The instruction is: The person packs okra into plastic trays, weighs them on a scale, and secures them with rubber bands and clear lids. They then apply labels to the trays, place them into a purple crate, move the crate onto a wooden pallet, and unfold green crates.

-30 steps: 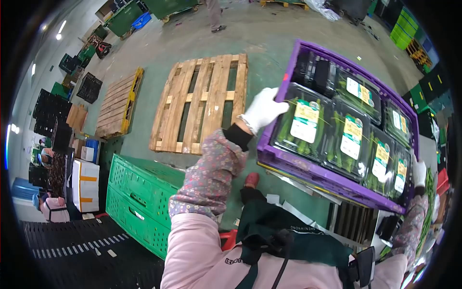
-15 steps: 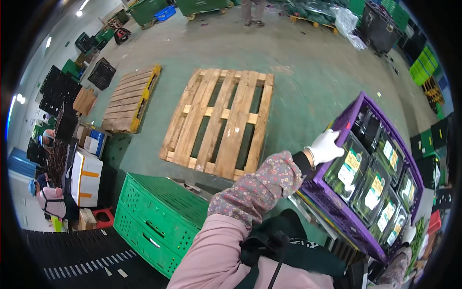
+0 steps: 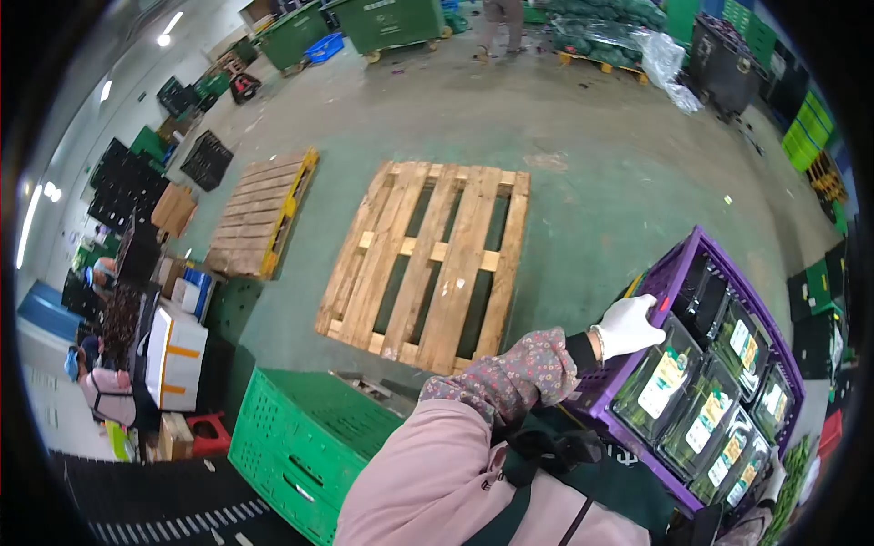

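Note:
My left hand (image 3: 628, 329), in a white glove, grips the near-left end rim of a purple plastic crate (image 3: 605, 400) at the right of the view. The crate is tilted in view and holds several clear-lidded packs (image 3: 710, 423) of green vegetables with white and yellow labels. At the crate's opposite end, by the lower right edge, my right hand (image 3: 776, 478) shows as a bit of white glove against the rim. Its fingers are mostly hidden by the crate wall.
A bare wooden pallet (image 3: 442, 259) lies on the green floor ahead, with a yellow-edged pallet (image 3: 259, 214) farther left. Green crates (image 3: 309, 446) are stacked at my lower left. Large green bins (image 3: 387, 23) and a standing person's legs (image 3: 503, 27) are at the back. Another person (image 3: 109, 391) is at the far left.
The view has shifted, so the pallets and green crates sit lower and farther right. The purple crate and my left hand also appear lower; both hands stay at the crate.

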`<state>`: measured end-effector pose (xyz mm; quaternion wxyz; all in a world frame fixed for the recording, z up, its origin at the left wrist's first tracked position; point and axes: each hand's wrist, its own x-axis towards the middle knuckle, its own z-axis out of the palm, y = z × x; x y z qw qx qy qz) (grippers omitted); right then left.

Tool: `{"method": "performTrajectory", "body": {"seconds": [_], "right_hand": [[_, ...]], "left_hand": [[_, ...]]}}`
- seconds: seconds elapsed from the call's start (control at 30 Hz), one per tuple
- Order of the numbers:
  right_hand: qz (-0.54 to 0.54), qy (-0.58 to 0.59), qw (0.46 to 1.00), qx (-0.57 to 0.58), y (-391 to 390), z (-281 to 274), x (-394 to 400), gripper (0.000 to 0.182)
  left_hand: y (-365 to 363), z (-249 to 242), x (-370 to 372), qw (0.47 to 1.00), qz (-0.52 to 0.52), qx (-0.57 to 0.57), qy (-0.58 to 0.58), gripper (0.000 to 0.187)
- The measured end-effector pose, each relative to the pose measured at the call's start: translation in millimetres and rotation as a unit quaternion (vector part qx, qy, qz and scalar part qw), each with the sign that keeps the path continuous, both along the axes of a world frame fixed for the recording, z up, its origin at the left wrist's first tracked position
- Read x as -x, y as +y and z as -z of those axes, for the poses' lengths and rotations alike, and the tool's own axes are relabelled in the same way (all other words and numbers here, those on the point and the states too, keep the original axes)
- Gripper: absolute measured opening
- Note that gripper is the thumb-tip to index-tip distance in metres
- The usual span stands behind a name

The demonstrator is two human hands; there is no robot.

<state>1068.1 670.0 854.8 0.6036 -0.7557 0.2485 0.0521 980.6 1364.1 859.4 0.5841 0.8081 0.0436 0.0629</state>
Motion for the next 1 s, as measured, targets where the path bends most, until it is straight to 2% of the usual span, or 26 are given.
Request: {"method": "performTrajectory", "body": {"seconds": [0.03, 0.1, 0.17, 0.2, 0.23, 0.3, 0.33, 0.37, 0.4, 0.43, 0.47, 0.5, 0.53, 0.57, 0.63, 0.67, 0.7, 0.77, 0.83, 0.9, 1.0], "right_hand": [[0.006, -0.022, 1.0, 0.014, -6.5, 3.0, -5.6, 0.034], [0.025, -0.033, 0.999, 0.011, -19.4, -6.9, -9.5, 0.035], [-0.018, -0.002, 0.984, 0.179, -11.5, -30.3, 0.2, 0.032], [-0.013, -0.001, 0.991, 0.134, -0.7, -46.8, 11.8, 0.034], [-0.009, -0.016, 0.997, 0.072, 18.9, -66.3, 23.6, 0.028], [-0.036, -0.018, 0.982, 0.182, 17.2, -89.3, 21.6, 0.02], [-0.034, -0.021, 0.983, 0.182, 15.7, -91.4, 20.1, 0.02], [-0.06, 0.054, 0.973, -0.214, -6.0, -85.2, 15.1, 0.016], [-0.079, 0.12, 0.805, -0.575, -15.4, -82.4, 13.2, 0.014], [-0.085, 0.024, 0.898, -0.432, 40.2, -108.3, 17.4, 0.014], [-0.084, -0.041, 0.976, -0.198, 122.1, -143.5, 27.2, 0.014], [-0.045, -0.058, 0.997, 0.022, 203.8, -178.7, 37.0, 0.014], [-0.144, 0.0, 0.989, -0.032, 229.8, -203.8, 14.4, 0.014], [-0.149, -0.002, 0.988, -0.032, 277.8, -201.5, 8.8, 0.014], [0.01, -0.165, 0.986, 0.033, 391.9, -185.4, 13.3, 0.017], [-0.071, -0.119, 0.99, 0.02, 396.9, -195.1, 0.9, 0.018], [-0.105, -0.05, 0.993, 0.012, 400.4, -199.5, -1.8, 0.02], [-0.19, -0.036, 0.975, 0.111, 401.4, -171.8, -58.8, 0.028], [-0.186, 0.007, 0.959, 0.215, 537.2, -187.3, -53.6, 0.037], [-0.25, 0.016, 0.948, 0.195, 598.3, -158.7, -76.2, 0.041], [-0.34, 0.051, 0.927, 0.151, 719.3, -145.6, -75.0, 0.035]], "left_hand": [[-0.2, -1.3, -3.9, 0.999, -0.008, -0.037, -0.009, 0.05], [3.4, 0.1, -6.5, 1.0, -0.004, -0.013, -0.022, 0.044], [11.3, 0.5, -10.4, 1.0, 0.001, 0.018, -0.006, 0.041], [17.3, 0.0, -10.9, 1.0, 0.006, 0.025, -0.016, 0.04], [24.5, -2.6, -12.5, 0.999, 0.012, 0.034, -0.027, 0.039], [42.0, -7.4, -17.2, 0.996, 0.027, 0.078, -0.04, 0.035], [52.5, -15.2, -16.0, 0.994, 0.034, 0.092, -0.044, 0.033], [64.1, -26.5, -11.9, 0.992, 0.04, 0.107, -0.047, 0.031], [78.3, -35.7, -8.6, 0.993, 0.039, 0.102, -0.056, 0.03], [96.9, -46.6, -6.7, 0.993, 0.037, 0.097, -0.063, 0.029], [118.9, -62.2, -6.1, 0.993, 0.027, 0.083, -0.079, 0.029], [145.6, -68.5, -11.1, 0.994, 0.02, 0.061, -0.089, 0.029], [177.0, -71.9, -21.2, 0.993, 0.018, 0.078, -0.09, 0.029], [205.0, -70.5, -18.8, 0.991, 0.016, 0.092, -0.095, 0.03], [267.1, -57.6, -9.2, 0.992, 0.005, 0.077, -0.105, 0.032], [298.9, -56.9, 2.1, 0.992, -0.007, 0.079, -0.098, 0.033], [323.7, -60.9, 22.4, 0.992, -0.015, 0.083, -0.089, 0.034], [387.9, -63.3, 52.1, 0.99, -0.032, 0.122, -0.058, 0.037], [446.1, -59.7, 80.6, 0.986, -0.093, 0.127, -0.052, 0.033], [502.0, -63.1, 116.4, 0.983, -0.122, 0.135, 0.002, 0.032], [570.5, -71.1, 169.8, 0.971, -0.193, 0.115, 0.082, 0.042]]}}
